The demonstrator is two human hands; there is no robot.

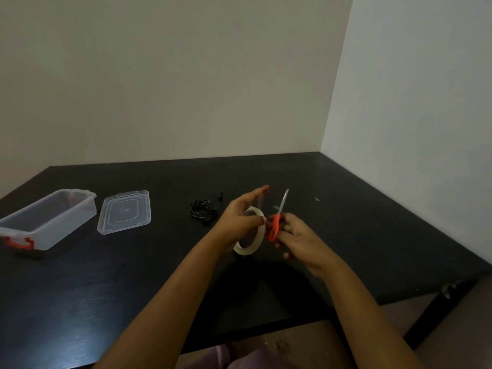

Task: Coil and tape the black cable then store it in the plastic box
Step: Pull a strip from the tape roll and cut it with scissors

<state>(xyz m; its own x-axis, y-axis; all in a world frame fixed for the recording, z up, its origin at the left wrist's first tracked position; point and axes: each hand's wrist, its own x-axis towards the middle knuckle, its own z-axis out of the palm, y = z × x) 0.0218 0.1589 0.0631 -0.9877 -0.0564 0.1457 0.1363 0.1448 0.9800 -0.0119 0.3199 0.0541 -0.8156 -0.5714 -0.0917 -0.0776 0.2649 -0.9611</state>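
Black cable [203, 212]: loosely bundled on the dark table [346, 209], just beyond the hands, one end trailing toward the wall; no tape visible on it, so binding appears not yet done. Tape roll [249, 230]: pale, held above the table in the left hand [241, 218], whose forefinger points forward, seemingly drawing out a clear strip, though the strip itself is hard to make out. Scissors [277, 222]: orange handles gripped in the right hand [298, 235], blades aimed up and away beside the roll, placed as if to cut a length free. Plastic box [48, 219]: clear, red latch at its near end, open and standing well to the left. Lid [124, 212]: lying flat just beside the box, presumably left off so the taped cable can go straight in.
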